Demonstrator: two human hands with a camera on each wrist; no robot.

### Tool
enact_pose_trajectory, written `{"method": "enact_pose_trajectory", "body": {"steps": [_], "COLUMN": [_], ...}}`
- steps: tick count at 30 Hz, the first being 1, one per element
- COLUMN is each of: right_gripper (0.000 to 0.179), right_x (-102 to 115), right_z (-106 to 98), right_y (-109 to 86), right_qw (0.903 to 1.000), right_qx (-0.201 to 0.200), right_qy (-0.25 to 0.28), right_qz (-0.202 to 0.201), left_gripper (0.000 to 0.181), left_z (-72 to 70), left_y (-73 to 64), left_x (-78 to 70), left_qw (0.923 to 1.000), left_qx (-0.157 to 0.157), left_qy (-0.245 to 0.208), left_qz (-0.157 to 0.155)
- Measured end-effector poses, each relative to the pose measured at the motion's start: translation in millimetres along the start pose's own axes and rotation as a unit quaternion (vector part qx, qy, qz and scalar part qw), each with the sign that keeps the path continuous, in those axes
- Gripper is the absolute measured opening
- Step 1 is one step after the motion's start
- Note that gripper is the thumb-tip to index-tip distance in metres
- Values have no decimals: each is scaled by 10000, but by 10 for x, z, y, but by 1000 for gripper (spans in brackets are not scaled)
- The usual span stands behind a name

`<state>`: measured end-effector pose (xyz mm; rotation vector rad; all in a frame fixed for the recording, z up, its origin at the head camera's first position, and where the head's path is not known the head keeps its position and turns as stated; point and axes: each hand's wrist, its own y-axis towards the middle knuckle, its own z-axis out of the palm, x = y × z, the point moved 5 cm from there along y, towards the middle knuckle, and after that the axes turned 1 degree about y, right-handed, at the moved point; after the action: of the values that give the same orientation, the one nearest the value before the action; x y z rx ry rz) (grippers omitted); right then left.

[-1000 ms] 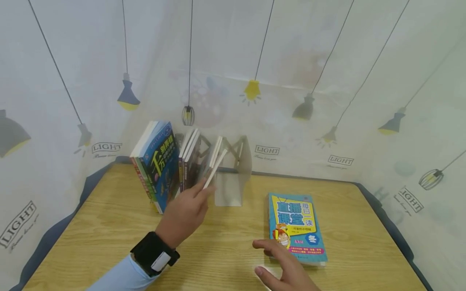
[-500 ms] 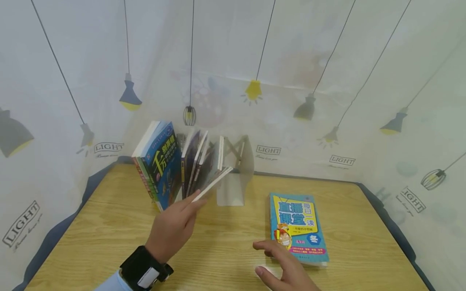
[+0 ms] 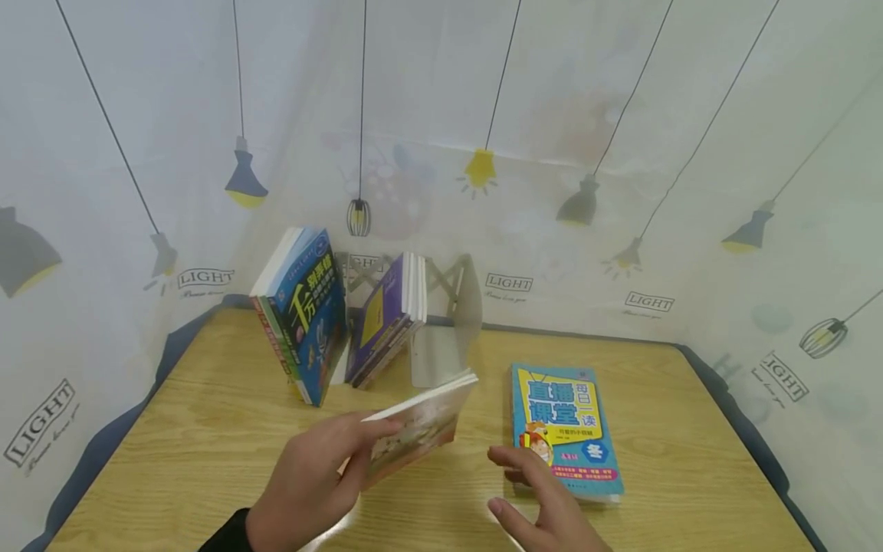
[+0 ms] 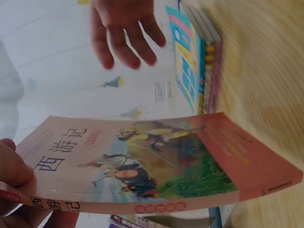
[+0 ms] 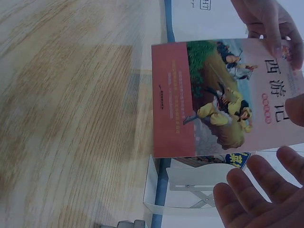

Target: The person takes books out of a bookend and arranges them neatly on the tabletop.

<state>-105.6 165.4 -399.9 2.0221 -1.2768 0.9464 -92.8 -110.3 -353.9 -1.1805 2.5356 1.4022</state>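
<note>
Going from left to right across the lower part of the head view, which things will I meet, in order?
From the left: black wristband, left hand, held book, right hand. The turquoise-topped stack overlaps the right hand, so I leave it out.

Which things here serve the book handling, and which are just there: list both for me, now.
Likely part of the job:
pink 西游记 book, held by the left hand
right hand
metal bookend rack
leaning purple book
tall blue book
blue 直播课堂 book stack

Just there:
wooden table
lamp-print backdrop
black wristband
</note>
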Motion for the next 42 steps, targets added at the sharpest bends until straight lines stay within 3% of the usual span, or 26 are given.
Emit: {"method": "enact_pose_trajectory", "body": {"steps": [3,6,10,13,17,21,28,32,35,40,42], "right_gripper": [50,54,53,39,23,23,25,26,25,26,28], "right_x": [-7,-9,10,39,86,116,132,132,115,55,32], "right_z": [1,9,30,52,88,109,122,107,88,63,50], "right_y": [-5,-7,-1,-5,-30,-48,-48,-55,-61,-69,-68], "right_qw": [9990,9981,9988,9975,9888,9781,9764,9756,9759,9790,9793], "right_qx": [-153,-208,13,322,764,988,998,1047,1046,983,883], "right_qy": [176,334,468,562,883,1211,1410,1557,1624,1713,1787], "right_qz": [371,464,127,-286,-932,-1376,-1296,-1139,-1013,-511,-347], "left_gripper": [52,61,60,57,50,45,52,54,55,58,61], "left_z": [-12,-33,-50,-46,-36,-20,-9,-6,-1,24,42], "left_y": [-40,-48,-35,-27,-25,-50,-65,-79,-97,-123,-132], "left_x": [-89,-169,-243,-305,-351,-332,-326,-320,-304,-247,-207], "left_qw": [9987,9948,9845,9772,9737,9743,9681,9711,9736,9663,9637], "left_qx": [263,387,622,716,686,656,716,868,995,1253,1308], "left_qy": [-437,-933,-1631,-1996,-2149,-2143,-2388,-2224,-2008,-1971,-1989], "left_qz": [-81,-90,-163,67,315,215,251,-31,-432,-1085,-1205]}}
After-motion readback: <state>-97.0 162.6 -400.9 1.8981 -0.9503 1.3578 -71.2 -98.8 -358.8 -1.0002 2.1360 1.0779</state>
